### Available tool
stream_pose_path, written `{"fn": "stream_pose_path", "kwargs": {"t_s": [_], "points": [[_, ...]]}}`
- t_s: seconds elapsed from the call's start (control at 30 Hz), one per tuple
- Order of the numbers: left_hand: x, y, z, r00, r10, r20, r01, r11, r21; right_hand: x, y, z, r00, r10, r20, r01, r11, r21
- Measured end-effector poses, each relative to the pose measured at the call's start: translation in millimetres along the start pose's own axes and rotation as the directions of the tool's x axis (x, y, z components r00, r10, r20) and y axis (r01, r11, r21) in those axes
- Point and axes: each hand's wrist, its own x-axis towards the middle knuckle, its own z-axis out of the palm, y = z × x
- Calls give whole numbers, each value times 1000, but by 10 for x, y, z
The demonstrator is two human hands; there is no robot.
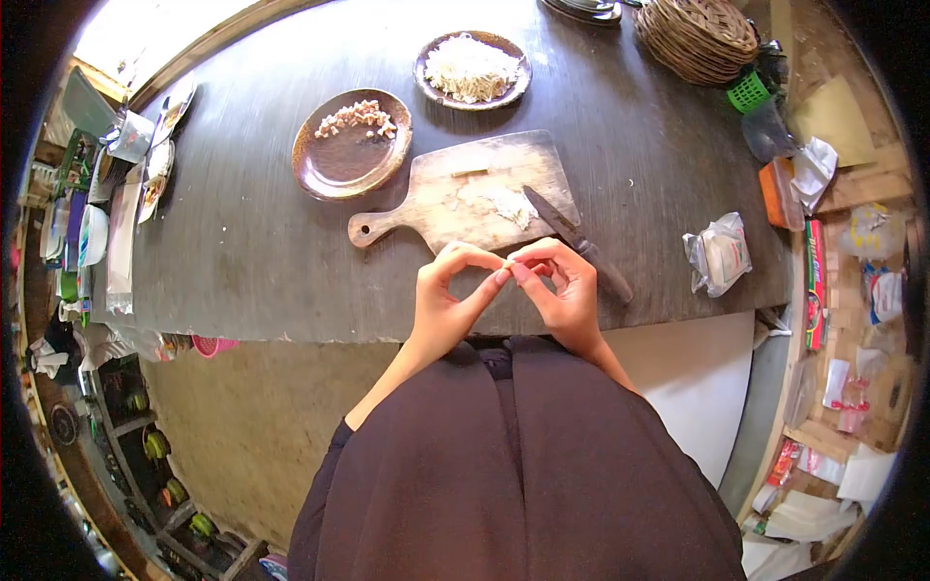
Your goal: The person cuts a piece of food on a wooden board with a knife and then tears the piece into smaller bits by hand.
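My left hand [452, 302] and my right hand [564, 293] meet at the fingertips just in front of the cutting board. Both pinch something small and pale, too tiny to make out. The wooden cutting board [436, 184] has its handle pointing left. Pale shreds [513, 205] and a short brownish strip [470, 172] lie on it. A dark-bladed knife [578, 242] rests across the board's right edge, its handle on the table beside my right hand. Behind the board, one brown plate [334, 174] holds small pinkish-brown pieces, and another plate [526, 79] holds a heap of white shreds.
The dark table [262, 261] extends around the board. A plastic-wrapped packet [720, 254] lies at the right. Stacked woven plates [697, 39], a green basket [748, 92] and an orange container [778, 194] stand along the right side. Dishes [155, 174] line the left edge.
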Motion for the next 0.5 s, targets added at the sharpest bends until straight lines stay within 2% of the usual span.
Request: {"fn": "stream_pose_path", "kwargs": {"t_s": [0.5], "points": [[-4, -17, 286, 999, -3, -48, 4, 1000, 21, 27, -9, -297, 999, -9, 48, 10, 1000, -22]]}}
